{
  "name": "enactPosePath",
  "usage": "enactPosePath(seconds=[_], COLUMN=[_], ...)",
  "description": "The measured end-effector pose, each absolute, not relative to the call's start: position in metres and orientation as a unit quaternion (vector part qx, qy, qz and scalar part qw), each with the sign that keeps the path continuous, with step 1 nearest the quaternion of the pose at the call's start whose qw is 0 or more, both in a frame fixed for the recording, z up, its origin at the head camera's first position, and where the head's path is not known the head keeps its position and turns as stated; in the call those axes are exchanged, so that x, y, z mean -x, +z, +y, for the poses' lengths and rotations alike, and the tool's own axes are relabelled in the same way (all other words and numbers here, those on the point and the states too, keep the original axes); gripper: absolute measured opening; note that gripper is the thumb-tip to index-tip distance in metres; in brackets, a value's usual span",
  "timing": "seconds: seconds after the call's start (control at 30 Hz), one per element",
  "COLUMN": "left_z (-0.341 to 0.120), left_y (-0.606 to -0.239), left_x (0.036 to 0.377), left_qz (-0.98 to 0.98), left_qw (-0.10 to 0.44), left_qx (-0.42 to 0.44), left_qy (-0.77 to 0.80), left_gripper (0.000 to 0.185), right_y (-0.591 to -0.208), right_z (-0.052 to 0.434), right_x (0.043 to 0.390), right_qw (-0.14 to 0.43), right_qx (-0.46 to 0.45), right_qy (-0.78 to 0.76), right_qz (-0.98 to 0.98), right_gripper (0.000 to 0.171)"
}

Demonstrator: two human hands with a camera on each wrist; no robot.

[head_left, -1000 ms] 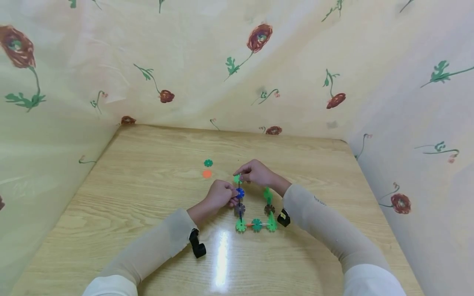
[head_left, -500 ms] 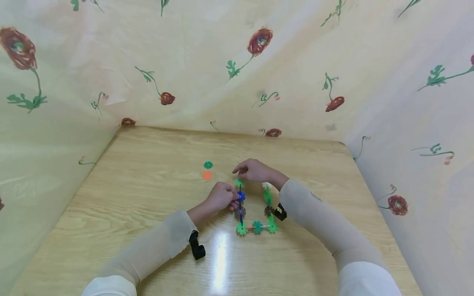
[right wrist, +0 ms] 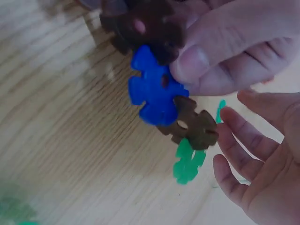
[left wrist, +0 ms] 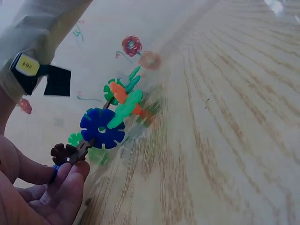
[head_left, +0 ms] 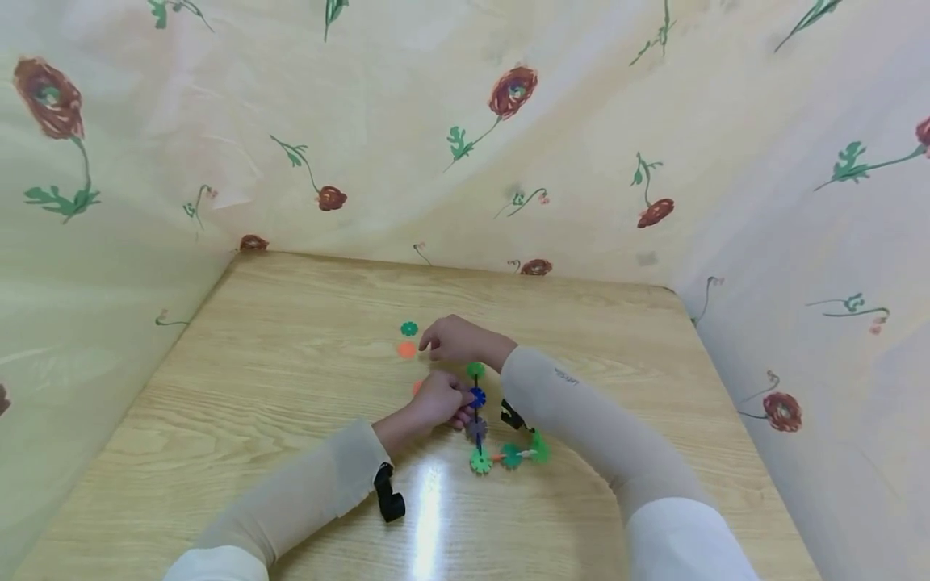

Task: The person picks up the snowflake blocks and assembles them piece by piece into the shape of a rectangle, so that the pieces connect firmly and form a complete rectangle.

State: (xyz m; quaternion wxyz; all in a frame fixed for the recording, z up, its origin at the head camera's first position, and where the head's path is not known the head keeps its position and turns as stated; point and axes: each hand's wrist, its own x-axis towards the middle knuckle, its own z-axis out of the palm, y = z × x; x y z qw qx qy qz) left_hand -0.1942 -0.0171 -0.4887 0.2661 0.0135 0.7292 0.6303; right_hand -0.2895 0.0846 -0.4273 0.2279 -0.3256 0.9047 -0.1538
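In the head view my left hand (head_left: 436, 399) pinches a blue notched flower-shaped disc (head_left: 476, 397) between thumb and fingers. That disc belongs to a chain of interlocked discs: a green disc (head_left: 475, 369) at its far end, a purple-grey disc (head_left: 476, 429) nearer and a green corner disc (head_left: 481, 461). From the right wrist, the blue disc (right wrist: 157, 91) shows slotted between brown discs (right wrist: 194, 124). My right hand (head_left: 456, 339) holds nothing; its fingers hang loosely bent beside a loose orange disc (head_left: 407, 349), apart from it.
A loose teal-green disc (head_left: 409, 328) lies behind the orange one. Another orange disc (head_left: 418, 387) peeks out past the left hand. The chain continues rightward through a teal disc (head_left: 511, 456) to a green disc (head_left: 539, 448); the right sleeve (head_left: 581, 420) covers its far right side.
My right hand has left the chain's green end disc and moved left toward the loose discs. My left hand keeps its pinch on the blue disc, and another orange disc now shows beside it.
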Motion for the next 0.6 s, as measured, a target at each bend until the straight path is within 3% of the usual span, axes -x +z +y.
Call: enactPosePath(seconds=[0.33,0.47,0.6], left_z=[-0.013,-0.014,-0.014], left_y=[-0.49,-0.49,-0.49], left_x=[0.189,0.189,0.189], left_qz=[0.733,0.736,0.737], left_qw=[0.261,0.259,0.261], left_qx=[-0.012,-0.015,-0.017], left_qy=[0.628,0.625,0.623], left_gripper=[0.014,0.017,0.018], right_y=[-0.439,-0.443,-0.448], right_z=[0.059,0.055,0.054], right_x=[0.29,0.291,0.292], right_qw=[0.232,0.217,0.198], right_qx=[0.342,0.344,0.346], right_qy=[0.029,0.047,0.044], right_qz=[0.91,0.912,0.916], right_gripper=[0.065,0.062,0.048])
